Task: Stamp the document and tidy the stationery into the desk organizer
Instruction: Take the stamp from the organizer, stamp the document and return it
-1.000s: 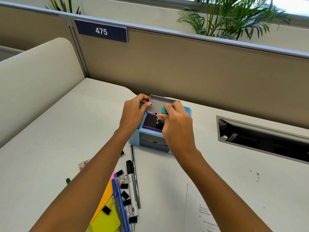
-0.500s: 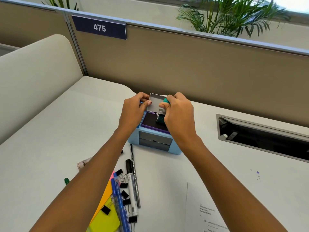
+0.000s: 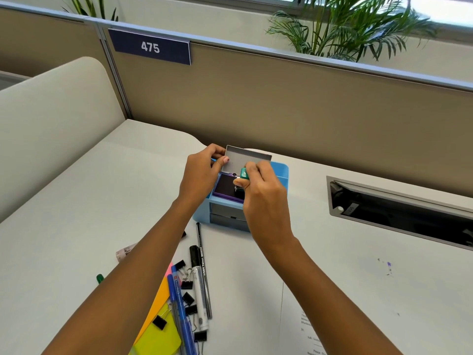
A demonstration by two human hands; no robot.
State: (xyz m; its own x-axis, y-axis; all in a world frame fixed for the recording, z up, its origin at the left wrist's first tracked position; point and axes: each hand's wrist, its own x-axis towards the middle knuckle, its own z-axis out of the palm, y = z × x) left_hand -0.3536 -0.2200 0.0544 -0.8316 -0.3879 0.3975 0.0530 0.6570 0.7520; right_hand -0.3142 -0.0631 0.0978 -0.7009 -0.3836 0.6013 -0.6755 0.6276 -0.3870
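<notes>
A blue desk organizer point(image 3: 280, 175) stands mid-desk with two grey drawers in front. On top of it lies an open purple ink pad point(image 3: 226, 185) with its grey lid point(image 3: 249, 157) raised. My left hand point(image 3: 202, 175) pinches the lid's left edge. My right hand point(image 3: 263, 198) grips a small teal-handled stamp point(image 3: 243, 174) over the pad; whether it touches the ink is hidden. The printed document point(image 3: 309, 326) lies at the lower right, partly under my right forearm.
Loose stationery lies at the lower left: a black marker point(image 3: 198, 280), a thin black pen point(image 3: 199, 239), blue pens point(image 3: 179, 311), several black binder clips point(image 3: 188, 284), orange and yellow sticky notes point(image 3: 156, 339). A cable slot point(image 3: 399, 216) opens at right. A partition wall runs behind.
The stamp in my right hand has shifted slightly over the ink pad. My left hand keeps holding the lid. The camera has tilted a little.
</notes>
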